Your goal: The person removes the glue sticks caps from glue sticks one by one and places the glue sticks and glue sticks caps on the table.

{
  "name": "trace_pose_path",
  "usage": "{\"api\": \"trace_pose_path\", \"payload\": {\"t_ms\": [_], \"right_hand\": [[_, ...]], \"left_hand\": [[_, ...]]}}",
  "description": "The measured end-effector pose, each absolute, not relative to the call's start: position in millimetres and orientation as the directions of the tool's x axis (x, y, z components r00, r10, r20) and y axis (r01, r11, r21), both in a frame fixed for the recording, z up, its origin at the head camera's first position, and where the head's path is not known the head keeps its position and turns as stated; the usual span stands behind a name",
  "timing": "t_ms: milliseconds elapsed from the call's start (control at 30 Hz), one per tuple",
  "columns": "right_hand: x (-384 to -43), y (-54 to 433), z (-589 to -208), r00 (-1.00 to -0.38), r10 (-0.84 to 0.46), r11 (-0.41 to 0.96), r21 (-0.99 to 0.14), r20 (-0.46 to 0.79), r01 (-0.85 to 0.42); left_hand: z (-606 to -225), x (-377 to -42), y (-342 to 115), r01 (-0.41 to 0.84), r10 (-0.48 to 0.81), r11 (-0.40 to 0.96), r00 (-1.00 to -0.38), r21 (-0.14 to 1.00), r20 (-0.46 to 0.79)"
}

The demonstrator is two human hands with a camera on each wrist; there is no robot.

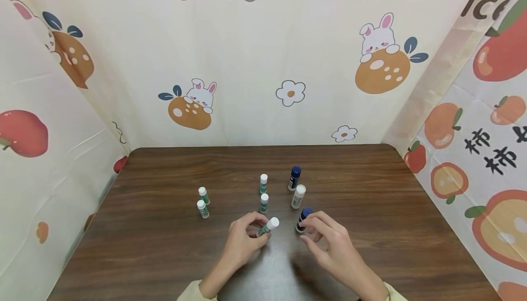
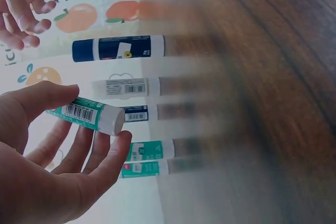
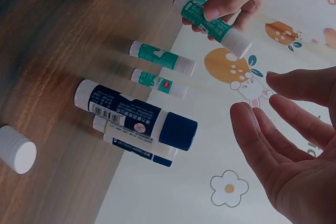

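My left hand [image 1: 243, 241] pinches a green glue stick [image 2: 81, 113] with a white cap between thumb and fingers, tilted and raised above the table. My right hand [image 1: 333, 244] has its fingers loosely bent with nothing between them. It is nearest to a dark blue glue stick [image 1: 303, 220], which stands upright just beyond its fingertips. In the right wrist view this blue stick [image 3: 126, 111] shows its full label, and a gap separates it from my right fingers [image 3: 252, 135].
Behind stand a white glue stick [image 1: 298, 196] and another blue one [image 1: 294, 178]. Two green sticks [image 1: 264, 203] line up mid-table, and two more green sticks [image 1: 203, 209] stand at the left. A white ribbed cylinder [image 3: 18, 150] shows at the right wrist view's edge. Printed curtains [image 1: 255, 63] enclose the table [image 1: 164, 255].
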State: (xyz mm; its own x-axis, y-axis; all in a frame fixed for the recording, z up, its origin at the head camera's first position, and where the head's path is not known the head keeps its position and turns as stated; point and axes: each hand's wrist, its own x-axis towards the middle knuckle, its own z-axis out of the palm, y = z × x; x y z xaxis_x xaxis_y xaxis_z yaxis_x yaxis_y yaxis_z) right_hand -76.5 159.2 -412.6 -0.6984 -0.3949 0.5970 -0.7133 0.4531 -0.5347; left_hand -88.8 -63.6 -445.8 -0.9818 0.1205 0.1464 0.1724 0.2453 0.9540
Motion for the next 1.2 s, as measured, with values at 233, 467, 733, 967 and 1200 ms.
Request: {"api": "trace_pose_path", "payload": {"t_ms": [233,467,733,967,1200], "right_hand": [[-77.7,152.8,-409.0,-0.7,-0.394,0.457,-0.534,0.595,-0.711],[-79.8,147.3,-407.4,-0.696,-0.418,0.429,-0.549,0.583,-0.717],[-82.3,140.7,-407.0,-0.684,-0.434,0.39,-0.563,0.586,-0.729],[-82.4,134.3,-406.2,-0.698,-0.44,0.37,-0.594,0.565,-0.714],[-84.3,129.6,-405.8,-0.681,-0.459,0.337,-0.597,0.571,-0.728]], "left_hand": [[-450.8,-89.2,-68.9,0.182,0.132,0.267,-0.98,0.946,0.151],[-451.2,-89.4,-71.5,0.214,0.134,0.308,-0.974,0.927,0.181],[-445.4,-84.4,-70.7,0.257,0.152,0.342,-0.964,0.904,0.217],[-440.6,-81.5,-70.8,0.296,0.159,0.363,-0.954,0.884,0.254],[-435.0,-78.6,-70.3,0.325,0.178,0.371,-0.944,0.87,0.277]]}}
